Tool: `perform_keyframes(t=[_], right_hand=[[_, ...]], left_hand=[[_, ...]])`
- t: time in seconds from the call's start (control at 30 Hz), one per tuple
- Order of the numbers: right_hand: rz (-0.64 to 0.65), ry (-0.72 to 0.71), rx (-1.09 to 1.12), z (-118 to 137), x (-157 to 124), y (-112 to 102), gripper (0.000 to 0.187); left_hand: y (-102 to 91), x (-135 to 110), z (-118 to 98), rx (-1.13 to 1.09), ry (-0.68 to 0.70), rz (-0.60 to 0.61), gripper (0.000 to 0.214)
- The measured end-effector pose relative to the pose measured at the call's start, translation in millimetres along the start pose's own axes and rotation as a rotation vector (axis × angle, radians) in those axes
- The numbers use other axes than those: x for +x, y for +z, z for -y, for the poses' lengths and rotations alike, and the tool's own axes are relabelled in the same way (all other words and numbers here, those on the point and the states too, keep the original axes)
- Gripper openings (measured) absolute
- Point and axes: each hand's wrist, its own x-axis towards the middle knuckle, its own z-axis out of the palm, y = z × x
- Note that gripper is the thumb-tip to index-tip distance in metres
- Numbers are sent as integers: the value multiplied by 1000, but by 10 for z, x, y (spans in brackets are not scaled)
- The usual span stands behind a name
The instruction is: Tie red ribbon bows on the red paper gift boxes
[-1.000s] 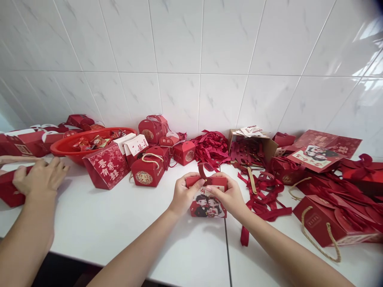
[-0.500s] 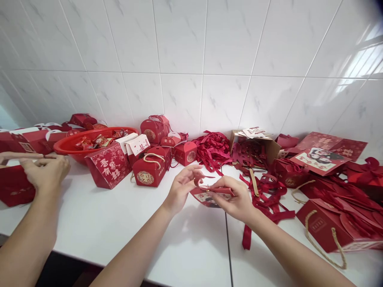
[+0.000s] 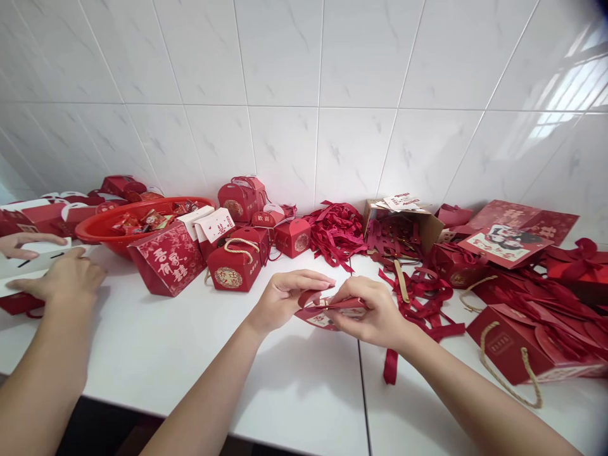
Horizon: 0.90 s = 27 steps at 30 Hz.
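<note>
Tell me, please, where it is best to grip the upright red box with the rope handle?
Grip the rope handle of the red box from above: the box stands upright, its handle arcs clear over the top, and other boxes crowd behind and beside it. The left hand and right hand hold the small box.

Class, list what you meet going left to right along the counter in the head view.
Co-worker's hand, gold-lettered red box, left hand, small red box, right hand, rope-handled red bag.

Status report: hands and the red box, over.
Left hand, right hand gripping small red box. Loose ribbons beside it. Another person's hands far left.
</note>
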Motion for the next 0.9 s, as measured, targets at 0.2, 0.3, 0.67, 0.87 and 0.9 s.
perform_keyframes(t=[0.2, 0.3, 0.67, 0.87, 0.9], right_hand=[[25, 36, 5, -7, -4, -37, 9], [32, 31, 13, 3, 0, -63, 9], [-10, -5, 1, 49, 61, -168, 12], [-16, -12, -17, 39, 60, -185, 10], [-17, -9, -17, 38, 60, -185, 10]], left_hand=[[-9, -12, -31, -94, -25, 33, 21], [13, -2, -40, -51, -29, -51, 14], [73, -9, -18, -64, -145, -43, 13], [68, -6, 5, -42, -186, -87, 13], [68, -7, 8, -35, -196, -100, 15]])
